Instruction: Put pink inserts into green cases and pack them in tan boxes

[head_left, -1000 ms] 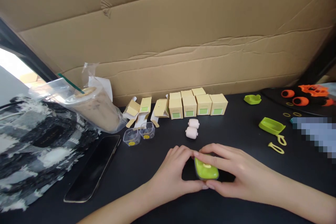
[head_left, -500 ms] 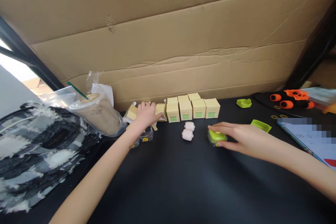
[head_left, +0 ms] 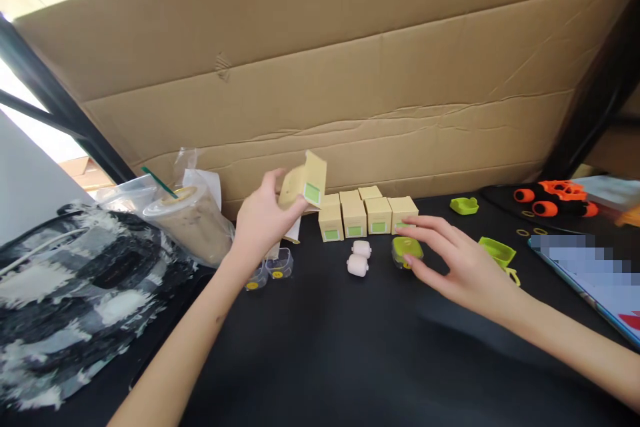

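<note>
Raised above the table, my left hand (head_left: 263, 217) grips a small cardboard box (head_left: 299, 188) with an open flap and a green label. Below that hand lie two clear plastic cups (head_left: 279, 263) with yellow stickers. My right hand (head_left: 453, 260) has its thumb and fingers apart beside a small clear case with a green lid (head_left: 407, 250); whether the thumb touches it I cannot tell. Two pale pink capsule-shaped pieces (head_left: 358, 265) sit between the hands. Behind them stands a group of several closed cardboard boxes (head_left: 354, 217) with green labels.
A bagged drink cup (head_left: 187, 227) and a black-and-white fabric (head_left: 100, 307) lie at the left. Green plastic pieces (head_left: 464, 205), an orange-wheeled toy (head_left: 557, 197), rubber bands and a phone (head_left: 585, 287) are at the right. A large cardboard sheet (head_left: 350, 93) walls the back.
My left hand has lifted the cardboard box off the table. My right hand has loosened from the green-lidded case and its fingers have spread. The view has tilted slightly upward.
</note>
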Demonstrator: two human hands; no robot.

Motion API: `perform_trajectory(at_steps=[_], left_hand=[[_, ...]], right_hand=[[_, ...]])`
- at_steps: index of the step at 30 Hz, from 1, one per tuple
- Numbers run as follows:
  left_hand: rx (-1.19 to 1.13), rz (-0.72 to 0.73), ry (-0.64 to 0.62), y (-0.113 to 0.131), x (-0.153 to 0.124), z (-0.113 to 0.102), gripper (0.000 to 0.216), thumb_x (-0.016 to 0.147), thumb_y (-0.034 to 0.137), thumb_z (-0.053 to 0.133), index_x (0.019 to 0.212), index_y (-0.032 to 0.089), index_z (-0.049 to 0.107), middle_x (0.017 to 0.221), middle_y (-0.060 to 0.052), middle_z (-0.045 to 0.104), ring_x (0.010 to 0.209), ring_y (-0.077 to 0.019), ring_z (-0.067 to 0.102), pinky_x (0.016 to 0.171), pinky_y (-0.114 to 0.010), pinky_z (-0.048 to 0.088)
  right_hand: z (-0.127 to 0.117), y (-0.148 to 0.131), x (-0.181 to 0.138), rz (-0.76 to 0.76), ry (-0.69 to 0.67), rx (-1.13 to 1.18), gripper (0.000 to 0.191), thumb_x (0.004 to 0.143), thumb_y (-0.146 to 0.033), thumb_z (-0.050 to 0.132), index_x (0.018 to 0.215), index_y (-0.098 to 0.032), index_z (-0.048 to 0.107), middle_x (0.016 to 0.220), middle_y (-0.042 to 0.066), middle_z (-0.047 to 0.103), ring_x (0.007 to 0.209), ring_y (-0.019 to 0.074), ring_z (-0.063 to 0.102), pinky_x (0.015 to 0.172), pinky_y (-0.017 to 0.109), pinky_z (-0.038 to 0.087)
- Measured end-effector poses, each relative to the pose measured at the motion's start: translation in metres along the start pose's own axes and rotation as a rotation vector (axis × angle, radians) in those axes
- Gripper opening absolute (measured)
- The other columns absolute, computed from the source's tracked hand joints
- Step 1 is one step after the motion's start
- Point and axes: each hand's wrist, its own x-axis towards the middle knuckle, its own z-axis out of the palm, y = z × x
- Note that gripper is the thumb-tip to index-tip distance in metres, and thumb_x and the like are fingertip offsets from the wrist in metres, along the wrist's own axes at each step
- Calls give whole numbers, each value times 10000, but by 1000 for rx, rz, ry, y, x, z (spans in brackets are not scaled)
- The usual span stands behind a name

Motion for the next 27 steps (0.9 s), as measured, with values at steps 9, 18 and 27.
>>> perform_trajectory(at_steps=[9,18,27], left_hand=[[-1322,-161,-470,-2,-86,52,788,801,377,635,1409,272,144,1011,-57,609,787,-169,630,621,-271,518],[-1425,-95,-627,-6,-117,84,765,808,489,631,1423,382,190,1071,-41,507,753,-132,598,530,-217,544],[-1409,-122,-676,-5,-120,88,729,785,523,650,1359,356,233,1035,-25,491,726,-112,615,537,-206,548]], right_hand=[[23,-36,-29,-154,-191,250,758,818,-356,682,1441,-256,263,1373,158,391,1134,254,549,906,409,523],[27,-48,-26,-485,-215,-32,464,871,-189,563,1320,-281,488,840,36,626,640,176,561,606,312,463],[28,-51,-28,-431,-194,-26,319,990,-279,377,1211,-144,564,799,51,668,668,188,615,662,323,448]])
